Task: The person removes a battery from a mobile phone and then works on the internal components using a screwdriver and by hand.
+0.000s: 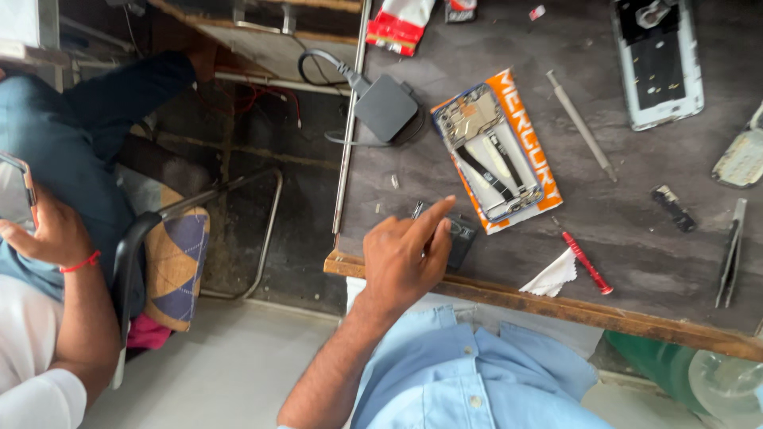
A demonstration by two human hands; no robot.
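Note:
My left hand (405, 256) reaches over the front edge of the dark wooden workbench (509, 298). Its thumb and curled fingers close on a small black part (463, 238), and the index finger stretches out over the part. A thin metal tip (417, 209) pokes out just beyond the knuckles. Right behind the hand lies an opened phone (486, 147) with its insides showing, resting on an orange and white box (531, 155). My right hand is out of view.
On the bench are a grey power adapter (385, 107), a grey screwdriver (580, 123), a red-handled screwdriver (586, 262), a white cloth (550, 276), a white phone frame (658, 59) and tweezers (730, 254). At left, another person's hand (44, 230) holds a phone beside a chair (171, 246).

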